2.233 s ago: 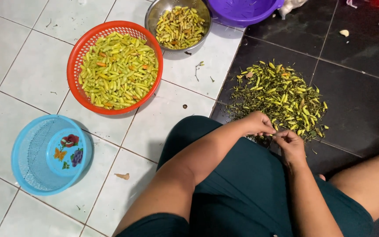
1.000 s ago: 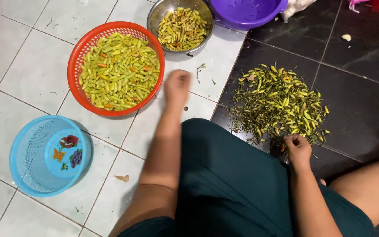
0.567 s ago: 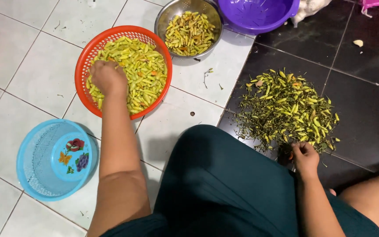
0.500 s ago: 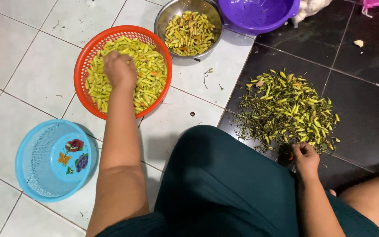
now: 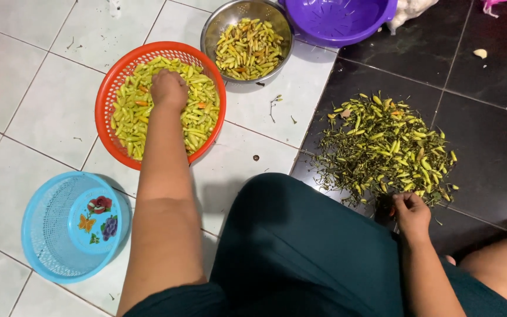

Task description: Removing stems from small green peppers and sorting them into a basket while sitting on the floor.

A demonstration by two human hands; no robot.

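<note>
My left hand (image 5: 169, 89) reaches into a red plastic basket (image 5: 111, 98) full of small yellow-green chillies (image 5: 200, 114). Its fingers are curled down among the chillies; whether it grips any I cannot tell. My right hand (image 5: 411, 212) rests closed at the near edge of a heap of chillies and stems (image 5: 385, 147) on the dark floor tiles; what it pinches is hidden. A steel bowl (image 5: 247, 39) holding more chillies stands beyond the red basket.
A purple colander (image 5: 338, 20) sits at the top, next to the steel bowl. An upturned blue plastic basket (image 5: 71, 226) with fruit pictures lies at the lower left on white tiles. My dark green garment (image 5: 300, 252) covers my knee at the bottom centre.
My left hand left the heap, swung across to the red basket and now sits deep in the chillies. My right hand stayed at the heap's near edge.
</note>
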